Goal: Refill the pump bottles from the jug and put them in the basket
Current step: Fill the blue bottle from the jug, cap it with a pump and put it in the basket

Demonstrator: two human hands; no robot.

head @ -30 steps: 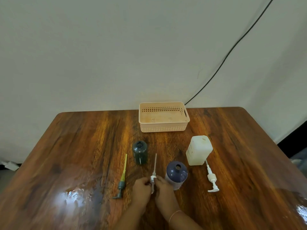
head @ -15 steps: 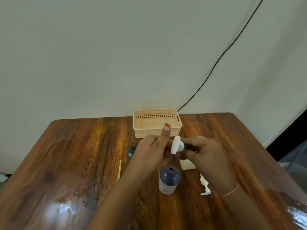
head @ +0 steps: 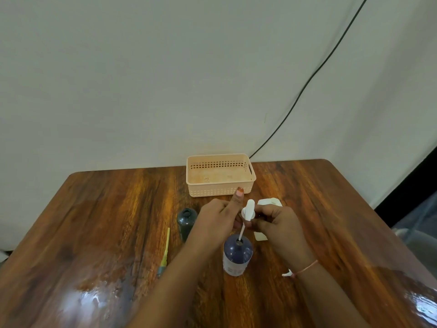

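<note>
With both hands [head: 248,221] pinching the white pump [head: 248,210], its tube dips into the blue bottle [head: 237,255], basket [head: 220,192] waiting at twelve o'clock.

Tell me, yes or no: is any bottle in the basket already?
No. The basket holds no bottle; the blue bottle and the dark green bottle both stand on the table.
</note>
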